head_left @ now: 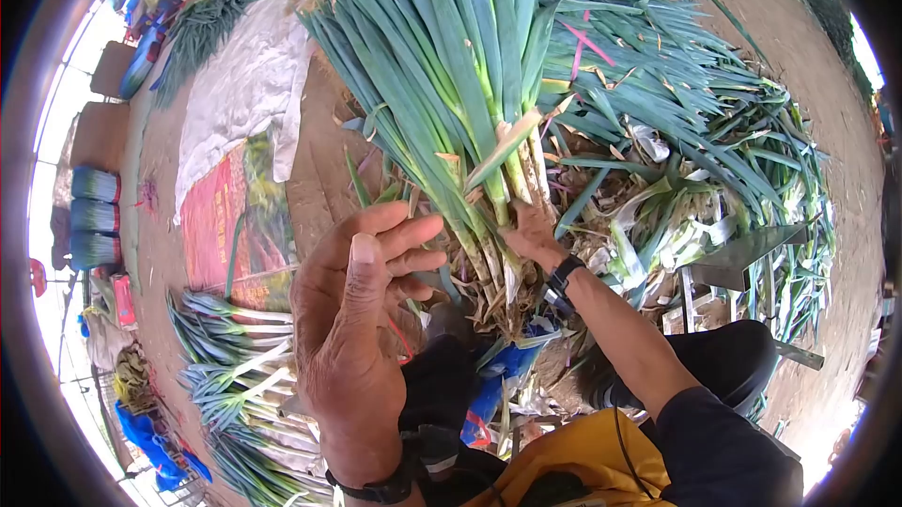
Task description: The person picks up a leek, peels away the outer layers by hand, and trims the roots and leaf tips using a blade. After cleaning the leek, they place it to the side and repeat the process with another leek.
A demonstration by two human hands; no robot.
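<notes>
A large bunch of green onions (451, 65) stands in front of me, its long green leaves fanning upward and its pale, dirty root ends pointing down. My right hand (534, 236), with a dark watch on the wrist, grips the stalks low down near the roots; its fingertips are partly hidden behind them. To the left of the stalks, my left hand (362, 305) is raised near the camera, fingers apart and slightly curled, holding nothing. A dry, yellowish leaf (505, 150) lies across the bunch just above my right hand.
More green onions (648, 65) are heaped at right, with a pink ribbon (589, 44) among them. Cleaned green onions (249, 366) lie in bundles at lower left. A white cloth (244, 75) and a red printed sheet (214, 225) cover the ground. A metal piece (747, 258) juts beside my knee.
</notes>
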